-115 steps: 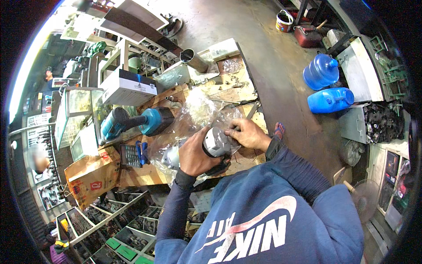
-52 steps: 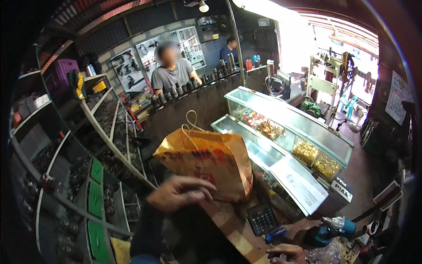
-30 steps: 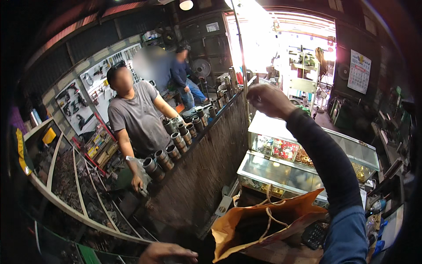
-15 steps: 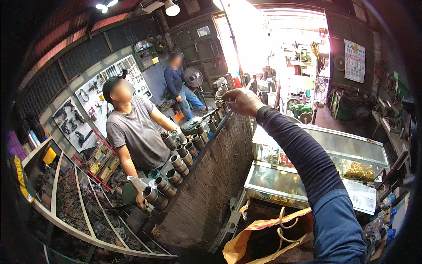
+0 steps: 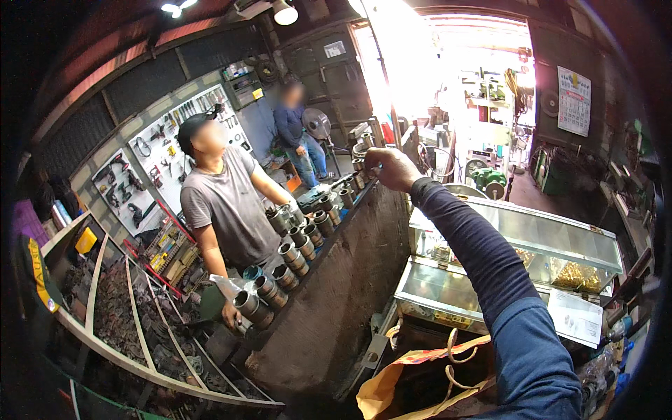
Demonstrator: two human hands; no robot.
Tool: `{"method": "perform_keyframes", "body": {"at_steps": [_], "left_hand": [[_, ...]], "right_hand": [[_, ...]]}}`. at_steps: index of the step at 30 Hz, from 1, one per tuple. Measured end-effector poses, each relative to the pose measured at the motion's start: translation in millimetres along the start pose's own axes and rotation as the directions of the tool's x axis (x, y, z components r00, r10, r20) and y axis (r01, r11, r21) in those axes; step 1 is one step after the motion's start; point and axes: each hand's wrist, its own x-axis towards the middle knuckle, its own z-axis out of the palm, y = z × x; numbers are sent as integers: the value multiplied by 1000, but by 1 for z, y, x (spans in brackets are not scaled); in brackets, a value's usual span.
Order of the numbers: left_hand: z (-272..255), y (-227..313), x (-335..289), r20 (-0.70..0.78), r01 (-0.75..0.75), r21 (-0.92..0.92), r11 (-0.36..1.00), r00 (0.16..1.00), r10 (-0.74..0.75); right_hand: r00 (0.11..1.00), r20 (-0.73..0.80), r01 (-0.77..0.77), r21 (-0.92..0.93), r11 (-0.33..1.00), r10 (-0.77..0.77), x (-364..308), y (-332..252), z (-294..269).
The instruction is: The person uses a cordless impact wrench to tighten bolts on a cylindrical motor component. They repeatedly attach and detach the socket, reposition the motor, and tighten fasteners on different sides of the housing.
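My right hand (image 5: 392,169) has just curled in; can't tell how closed, or if it's holding anything. So attention's now out by the metal sleeves (image 5: 323,222) lining the partition (image 5: 350,273).

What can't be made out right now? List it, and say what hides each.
Head view:
Left hand: outside the picture.
Right hand: too dark and small to tell whether it grips anything.
Orange paper bag: base cut off by the lower edge.
Glass cases: partly blocked by the right sleeve.
Doorway: washed out by glare.
Wall calendar: print too small.
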Motion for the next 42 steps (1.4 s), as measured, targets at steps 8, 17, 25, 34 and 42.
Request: {"method": "perform_keyframes", "body": {"at_steps": [8,17,25,34,42], "left_hand": [[0,-24,-14,-20,9,-81,997,1000,-11],[-17,-7,-4,-30,-185,-154,971,983,183],[-26,-26,7,-46,-66,-187,980,997,58],[-12,126,-10,193,-358,-518,777,836,514],[213,196,-96,962,247,-173,953,250,109]], "right_hand": [[989,-42,-143,-64,988,141,-11,-9,-14],[988,-43,-155,-120,981,151,8,-16,0],[973,-32,-229,24,973,230,-7,-3,-4],[966,108,-260,401,879,236,-56,-65,-100],[923,256,99,567,818,-289,-320,-277,-238]]}}
